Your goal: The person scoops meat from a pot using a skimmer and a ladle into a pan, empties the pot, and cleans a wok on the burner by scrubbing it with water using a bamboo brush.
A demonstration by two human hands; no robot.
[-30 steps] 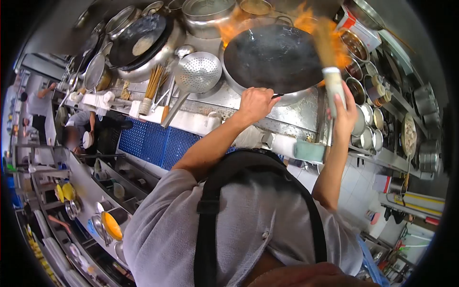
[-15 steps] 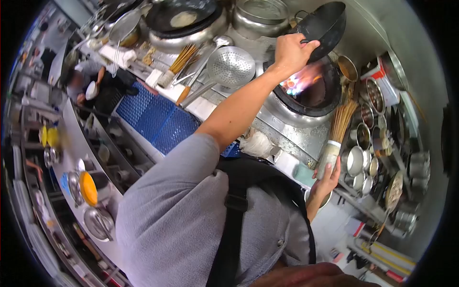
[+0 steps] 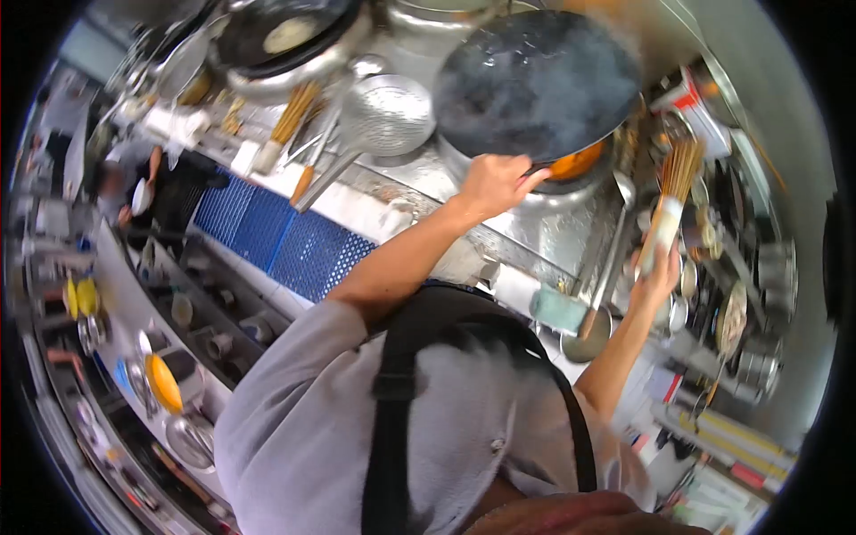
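My left hand (image 3: 496,185) is closed round the near handle of a large black wok (image 3: 535,85). Smoke rises over the wok, whose near edge is raised above the burner (image 3: 571,189), where orange flame shows beneath. At the right, my right hand (image 3: 657,270) grips the white-wrapped handle of a bamboo brush (image 3: 682,169), its bristles pointing up and away. Between the burner and this hand lies a ladle (image 3: 610,259) with a wooden handle end. A perforated strainer (image 3: 386,114) rests left of the wok.
Another wok (image 3: 285,40) holds something pale at the back left. A second bamboo brush (image 3: 294,116) lies on the counter. Metal pots (image 3: 691,276) stand at the right beside a green cloth (image 3: 560,308). A person (image 3: 134,183) is at the far left, holding a white bowl.
The wok has come down from its steeply tipped position above the burner and now largely covers it. My right hand has moved up and to the right with the brush. The camera view has shifted.
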